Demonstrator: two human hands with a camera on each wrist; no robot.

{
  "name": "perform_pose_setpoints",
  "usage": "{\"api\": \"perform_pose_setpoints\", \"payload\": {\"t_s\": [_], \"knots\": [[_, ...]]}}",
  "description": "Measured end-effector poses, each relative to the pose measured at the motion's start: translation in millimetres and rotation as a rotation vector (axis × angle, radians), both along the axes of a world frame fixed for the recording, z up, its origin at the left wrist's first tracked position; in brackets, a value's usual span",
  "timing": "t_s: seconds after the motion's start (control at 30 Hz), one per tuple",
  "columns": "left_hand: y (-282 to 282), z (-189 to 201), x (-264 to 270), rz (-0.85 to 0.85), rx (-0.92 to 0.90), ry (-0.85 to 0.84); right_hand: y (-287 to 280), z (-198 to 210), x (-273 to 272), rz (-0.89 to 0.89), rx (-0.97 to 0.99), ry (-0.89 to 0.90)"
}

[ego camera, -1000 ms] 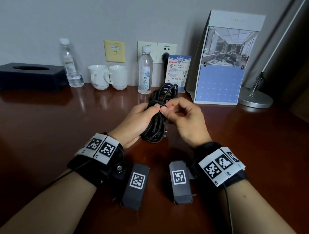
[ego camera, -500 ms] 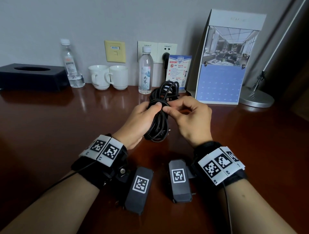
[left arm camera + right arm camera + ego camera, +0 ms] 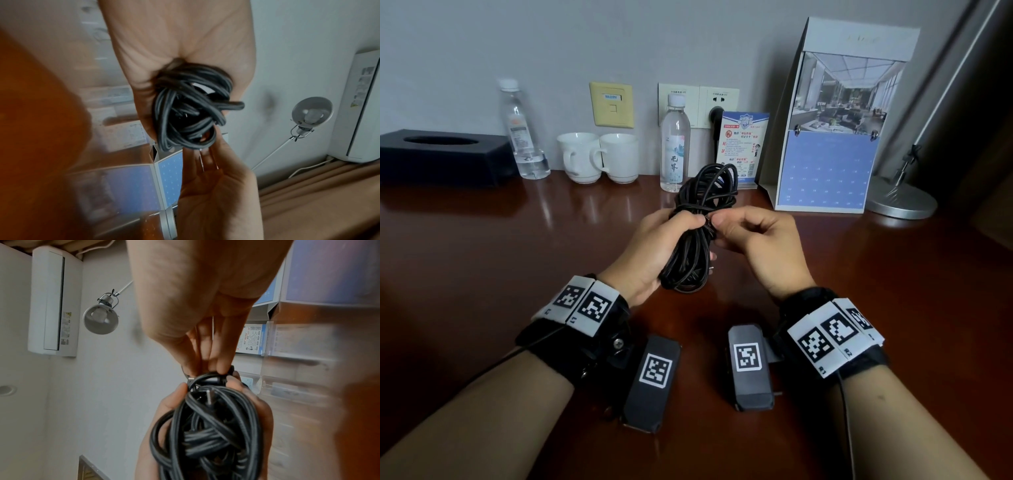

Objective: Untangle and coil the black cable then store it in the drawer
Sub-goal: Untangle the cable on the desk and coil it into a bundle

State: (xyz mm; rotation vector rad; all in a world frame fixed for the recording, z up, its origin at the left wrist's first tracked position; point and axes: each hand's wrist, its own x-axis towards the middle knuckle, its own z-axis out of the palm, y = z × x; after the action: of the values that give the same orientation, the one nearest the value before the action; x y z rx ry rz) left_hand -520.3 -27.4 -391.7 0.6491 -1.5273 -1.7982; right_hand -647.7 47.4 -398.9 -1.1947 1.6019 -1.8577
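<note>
Since the earlier frame, both hands have lifted the cable [image 3: 697, 226] slightly above the desk [image 3: 482, 257]. Left hand [image 3: 654, 253] grips the bundle; right hand [image 3: 756, 246] fingers [image 3: 223, 363] pinch a strand. Untangling is under way; next, pull that strand free.

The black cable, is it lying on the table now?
No, the black cable is held above the table: the left hand grips the bundle and the right hand pinches it.
</note>
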Motion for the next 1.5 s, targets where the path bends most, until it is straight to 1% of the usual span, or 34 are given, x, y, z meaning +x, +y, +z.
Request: {"api": "perform_pose_setpoints", "payload": {"t_s": [0.07,0.13,0.27,0.33,0.47,0.6,0.73,0.87,1.03,1.13,1.2,1.27,1.3,1.37,1.43,1.5], "knots": [[1,1,-1,-0.002,-0.024,-0.006,0,0,0,-0.012,0.019,-0.01],[1,1,-1,-0.005,-0.04,-0.005,1,1,0,0.021,0.041,-0.029],[-1,3,2,-0.037,-0.021,0.021,5,2,3,0.08,0.067,0.028],[-2,3,3,-0.06,-0.031,0.006,6,4,3,0.087,0.098,0.029],[-3,1,2,-0.096,-0.022,-0.019,6,4,1,0.059,0.11,-0.049],[-6,0,4,-0.131,0.013,-0.024,4,6,6,0.035,0.1,-0.071],[-8,0,7,-0.192,0.045,-0.076,4,7,6,0.013,0.093,-0.131],[-6,0,6,-0.187,0.13,-0.07,4,7,8,-0.004,0.062,-0.259],[-6,-3,3,-0.187,0.226,0.0,-4,3,9,-0.069,0.022,-0.243],[-10,-5,4,-0.225,0.377,0.059,-6,3,7,-0.102,0.004,-0.203],[-14,-5,8,-0.269,0.464,0.125,-3,5,-1,-0.151,-0.01,-0.236],[-19,-4,10,-0.281,0.521,0.164,2,8,-12,-0.149,-0.058,-0.298],[-21,-4,11,-0.283,0.531,0.167,4,8,-14,-0.114,-0.074,-0.283],[-21,-6,8,-0.28,0.523,0.15,5,8,-10,-0.033,-0.076,-0.152],[-17,-7,4,-0.256,0.459,0.118,0,5,-2,0.02,-0.075,-0.025],[-15,-7,2,-0.247,0.381,0.07,-3,2,3,0.05,-0.091,0.016]]}}
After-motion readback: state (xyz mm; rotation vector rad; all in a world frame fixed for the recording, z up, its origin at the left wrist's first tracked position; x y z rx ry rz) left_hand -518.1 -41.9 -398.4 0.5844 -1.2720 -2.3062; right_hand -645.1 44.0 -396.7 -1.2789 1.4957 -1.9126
